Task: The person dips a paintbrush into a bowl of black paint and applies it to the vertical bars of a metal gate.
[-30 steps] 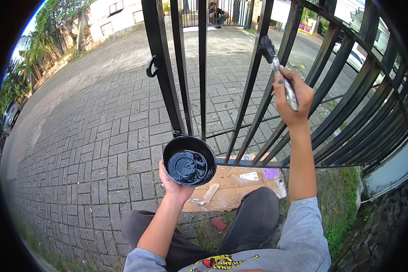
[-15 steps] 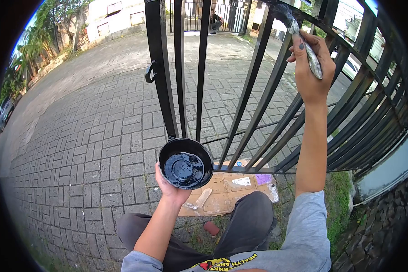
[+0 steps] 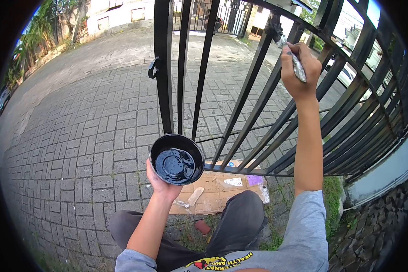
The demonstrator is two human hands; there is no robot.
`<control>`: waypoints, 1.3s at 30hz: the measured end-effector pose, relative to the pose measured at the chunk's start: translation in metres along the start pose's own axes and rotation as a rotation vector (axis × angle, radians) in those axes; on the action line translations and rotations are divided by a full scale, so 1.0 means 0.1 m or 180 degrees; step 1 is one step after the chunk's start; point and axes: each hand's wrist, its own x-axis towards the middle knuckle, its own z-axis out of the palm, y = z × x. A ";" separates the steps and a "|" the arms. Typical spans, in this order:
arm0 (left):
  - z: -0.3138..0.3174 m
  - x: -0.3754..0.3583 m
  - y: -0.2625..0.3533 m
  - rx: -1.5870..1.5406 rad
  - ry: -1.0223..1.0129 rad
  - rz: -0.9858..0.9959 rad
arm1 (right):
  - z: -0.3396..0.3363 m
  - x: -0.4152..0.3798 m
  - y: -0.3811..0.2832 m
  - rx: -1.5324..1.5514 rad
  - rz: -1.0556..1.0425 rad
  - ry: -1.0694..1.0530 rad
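My left hand (image 3: 161, 183) is wrapped under and round a black bowl (image 3: 156, 143) with glossy black paint (image 3: 174, 165) in its bottom. In my right hand (image 3: 303, 68) is a paintbrush (image 3: 298, 69), its handle pale and smeared with paint. The dark bristles touch a bar of the black metal gate (image 3: 248, 84), near the upper crossbar. Some bars to the right look duller and brownish. Dark paint marks one finger of my right hand.
Flattened cardboard (image 3: 213, 195) lies below the gate, before my knees. A reddish stone piece (image 3: 202, 226) rests between my legs. Brick paving (image 3: 95, 136) stretches left; a low white wall (image 3: 378, 167) stands at right. A person (image 3: 211, 20) is far off behind the bars.
My right hand has come down and left with the paintbrush, its bristles now lower on the gate bar. The bowl appears slightly further left as the view shifts.
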 end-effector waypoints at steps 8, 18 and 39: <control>-0.07 0.03 0.10 0.0052 -0.0020 0.0157 | -0.13 0.47 -0.24 0.0992 0.0801 0.0501; 0.02 -0.03 0.17 -0.0008 -0.0131 0.0190 | -0.01 0.51 -0.18 0.0792 0.0735 -0.0359; 0.11 0.01 0.07 -0.0108 -0.0029 0.0130 | -0.15 0.60 -0.27 -0.0543 0.0643 0.0055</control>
